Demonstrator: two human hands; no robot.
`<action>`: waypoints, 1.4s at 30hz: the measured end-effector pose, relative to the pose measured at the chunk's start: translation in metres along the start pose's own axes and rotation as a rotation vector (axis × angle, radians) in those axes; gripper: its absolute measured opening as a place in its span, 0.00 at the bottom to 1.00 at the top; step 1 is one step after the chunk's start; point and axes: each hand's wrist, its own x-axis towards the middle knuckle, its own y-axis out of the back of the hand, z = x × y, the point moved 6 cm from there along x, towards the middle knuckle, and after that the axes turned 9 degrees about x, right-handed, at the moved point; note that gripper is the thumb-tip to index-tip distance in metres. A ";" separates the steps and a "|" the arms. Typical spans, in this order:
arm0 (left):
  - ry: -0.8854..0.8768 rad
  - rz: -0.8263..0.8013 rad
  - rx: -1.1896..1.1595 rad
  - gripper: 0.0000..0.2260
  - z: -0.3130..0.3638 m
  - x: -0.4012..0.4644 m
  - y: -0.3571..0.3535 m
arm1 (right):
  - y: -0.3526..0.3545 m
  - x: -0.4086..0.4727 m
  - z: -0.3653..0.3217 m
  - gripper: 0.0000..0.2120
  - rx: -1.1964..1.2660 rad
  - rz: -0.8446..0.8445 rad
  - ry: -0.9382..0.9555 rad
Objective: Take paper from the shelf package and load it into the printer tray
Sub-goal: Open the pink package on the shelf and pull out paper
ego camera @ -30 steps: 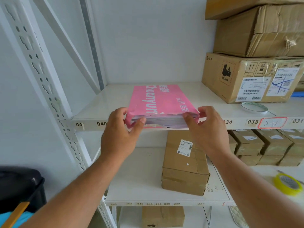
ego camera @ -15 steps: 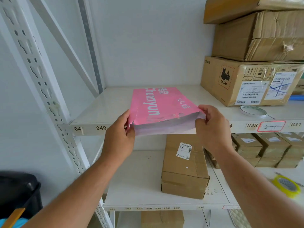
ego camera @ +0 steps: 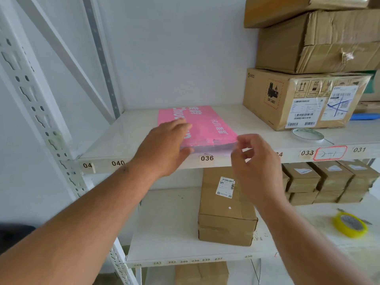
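A pink paper package (ego camera: 205, 124) lies flat on the upper white shelf (ego camera: 127, 136), its open end toward me and flush with the shelf's front edge. White sheets (ego camera: 211, 150) show in that open end. My left hand (ego camera: 162, 147) lies on the package's front left part, fingers on top and thumb against the front edge. My right hand (ego camera: 257, 167) is at the front right corner, with thumb and forefinger pinched on the wrapper's edge there. No printer or tray is in view.
Stacked cardboard boxes (ego camera: 287, 99) fill the shelf's right side, with a white round lid (ego camera: 307, 135) in front of them. On the lower shelf are a brown box (ego camera: 226, 212), several small boxes (ego camera: 329, 182) and a yellow tape roll (ego camera: 349, 225). A perforated upright (ego camera: 30, 99) stands at left.
The package, held lifted and overhanging the shelf edge before, now lies back flat on the shelf. My left hand has moved on top of it; my right hand has shifted to the corner.
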 end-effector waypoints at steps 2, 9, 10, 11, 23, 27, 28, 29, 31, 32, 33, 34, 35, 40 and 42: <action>-0.052 -0.133 0.129 0.20 0.007 0.014 -0.013 | -0.028 -0.009 0.000 0.14 -0.077 -0.200 0.042; -0.114 -0.018 0.220 0.06 0.003 0.020 -0.018 | -0.069 -0.004 0.027 0.13 -0.464 -0.271 0.364; -0.115 -0.016 0.221 0.07 0.004 0.020 -0.018 | -0.070 -0.003 0.028 0.14 -0.483 -0.245 0.391; -0.114 -0.024 0.223 0.08 0.004 0.020 -0.019 | -0.069 -0.003 0.026 0.15 -0.485 -0.215 0.418; -0.164 -0.073 0.243 0.25 0.009 -0.008 0.005 | -0.046 -0.050 0.015 0.13 -0.406 -0.115 0.580; -0.148 -0.124 0.257 0.30 0.005 0.008 0.002 | -0.051 -0.050 0.019 0.04 -0.306 -0.184 0.288; -0.154 -0.142 0.256 0.30 0.004 0.011 0.002 | -0.048 -0.048 0.019 0.05 -0.197 -0.190 0.140; -0.157 -0.162 0.249 0.30 0.003 0.014 0.003 | -0.046 -0.047 0.019 0.07 -0.047 -0.176 -0.021; -0.171 -0.188 0.227 0.29 0.003 0.019 0.003 | -0.049 -0.048 0.025 0.08 0.338 -0.155 -0.385; -0.179 -0.197 0.213 0.29 0.003 0.021 0.003 | -0.056 -0.050 0.026 0.08 0.557 -0.150 -0.563; -0.184 -0.207 0.197 0.30 0.002 0.021 0.003 | -0.064 -0.053 0.025 0.07 0.777 -0.150 -0.721; -0.189 -0.210 0.178 0.30 0.002 0.022 0.003 | -0.072 -0.056 0.023 0.05 0.966 -0.141 -0.846; -0.188 -0.214 0.162 0.30 0.001 0.022 0.003 | -0.078 -0.058 0.020 0.04 1.101 -0.127 -0.931; -0.192 -0.216 0.131 0.25 0.000 0.025 0.007 | -0.098 -0.058 0.008 0.15 1.387 -0.119 -1.008; -0.200 -0.214 0.138 0.24 0.001 0.025 0.007 | -0.102 -0.057 0.004 0.15 1.397 -0.126 -0.987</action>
